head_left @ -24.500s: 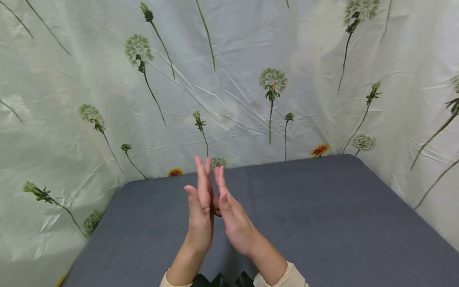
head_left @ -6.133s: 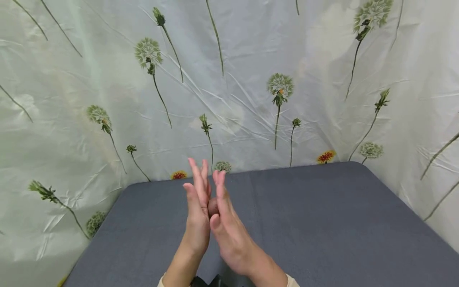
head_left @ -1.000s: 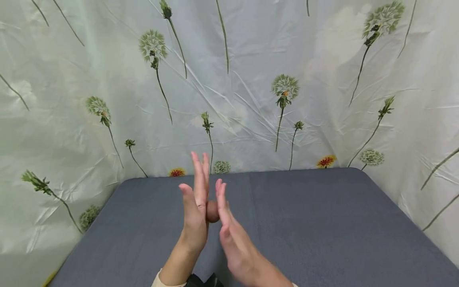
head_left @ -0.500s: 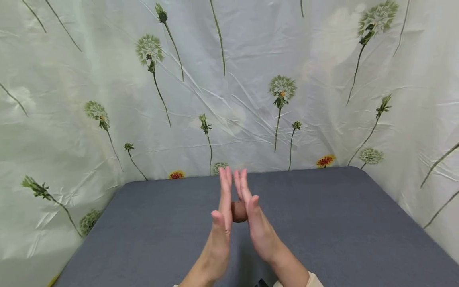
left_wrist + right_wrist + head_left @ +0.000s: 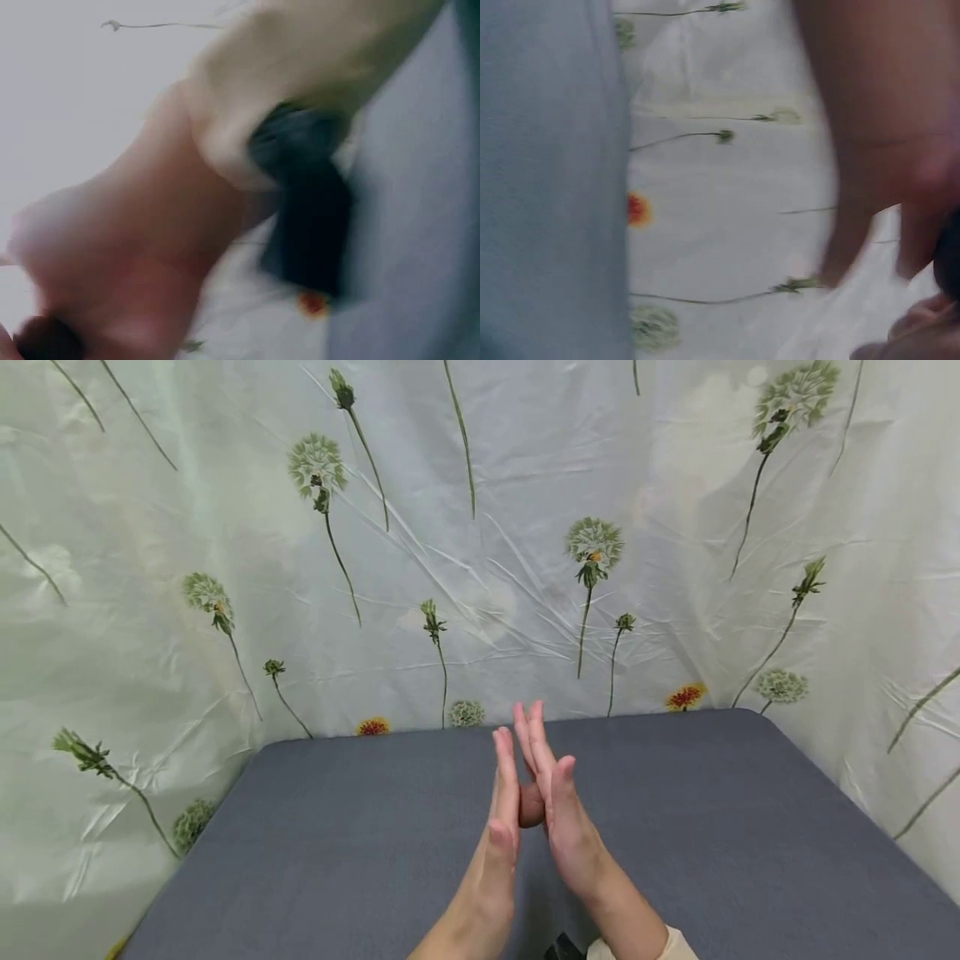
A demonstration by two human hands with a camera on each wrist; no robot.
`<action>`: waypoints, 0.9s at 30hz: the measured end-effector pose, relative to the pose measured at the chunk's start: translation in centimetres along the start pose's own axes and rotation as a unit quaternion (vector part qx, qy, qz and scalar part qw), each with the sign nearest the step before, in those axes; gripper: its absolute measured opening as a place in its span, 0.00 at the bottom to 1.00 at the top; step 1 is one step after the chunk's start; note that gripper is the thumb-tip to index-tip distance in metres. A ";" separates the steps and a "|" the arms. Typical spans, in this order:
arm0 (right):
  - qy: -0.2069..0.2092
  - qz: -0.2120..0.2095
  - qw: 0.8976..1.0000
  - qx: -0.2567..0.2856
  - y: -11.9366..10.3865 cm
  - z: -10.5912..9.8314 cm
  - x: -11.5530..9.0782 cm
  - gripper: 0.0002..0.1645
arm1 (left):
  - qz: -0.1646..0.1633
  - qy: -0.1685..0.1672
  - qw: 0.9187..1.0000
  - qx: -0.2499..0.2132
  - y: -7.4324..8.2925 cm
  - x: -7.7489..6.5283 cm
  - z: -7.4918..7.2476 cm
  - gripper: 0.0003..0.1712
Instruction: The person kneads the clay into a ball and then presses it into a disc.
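A small brown ball [image 5: 532,807] sits between two flat palms, held above the table around the middle of the head view. My left hand [image 5: 491,872] presses it from the left, fingers straight and pointing up and away. From the other side my right hand [image 5: 570,835] presses it, also with straight fingers, its fingertips a little higher than the left ones. The left wrist view is blurred; a dark round thing, seemingly the ball [image 5: 49,339], shows at its lower left corner. Part of a dark rounded shape [image 5: 949,255] shows at the right wrist view's edge.
The hands are over a dark grey table [image 5: 337,843] with rounded far corners. Behind it and along its sides hangs a pale curtain [image 5: 495,568] printed with dandelions. A black wrist strap [image 5: 307,202] and a cream sleeve [image 5: 285,67] show in the left wrist view.
Since a second ago both hands have shifted right with the ball between them. The right fingertips have slid up past the left ones, which stood higher before.
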State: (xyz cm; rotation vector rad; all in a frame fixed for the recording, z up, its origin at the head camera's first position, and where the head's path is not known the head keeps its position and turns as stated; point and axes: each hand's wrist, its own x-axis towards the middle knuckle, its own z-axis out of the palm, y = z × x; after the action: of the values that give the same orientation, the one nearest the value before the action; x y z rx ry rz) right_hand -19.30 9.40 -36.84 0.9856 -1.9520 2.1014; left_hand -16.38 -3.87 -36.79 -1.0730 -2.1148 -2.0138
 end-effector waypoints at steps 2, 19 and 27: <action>-0.026 0.016 1.000 0.007 0.7 0.4 -0.3 0.43 | 0.016 0.022 1.000 -0.004 0.4 0.3 -0.6 0.39; -0.015 -0.028 0.999 0.009 -0.4 1.4 -0.8 0.38 | 0.015 0.034 0.999 -0.032 1.4 0.2 0.2 0.40; -0.034 -0.125 0.989 -0.067 0.3 5.1 -1.6 0.38 | -0.032 0.121 0.991 -0.048 0.8 1.4 -3.6 0.41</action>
State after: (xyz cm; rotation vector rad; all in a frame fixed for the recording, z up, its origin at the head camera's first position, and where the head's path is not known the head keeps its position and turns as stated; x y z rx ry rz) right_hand -16.31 5.16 -38.11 1.2167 -1.8588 1.8017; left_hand -18.57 -6.52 -34.83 -0.7343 -1.9738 -2.1677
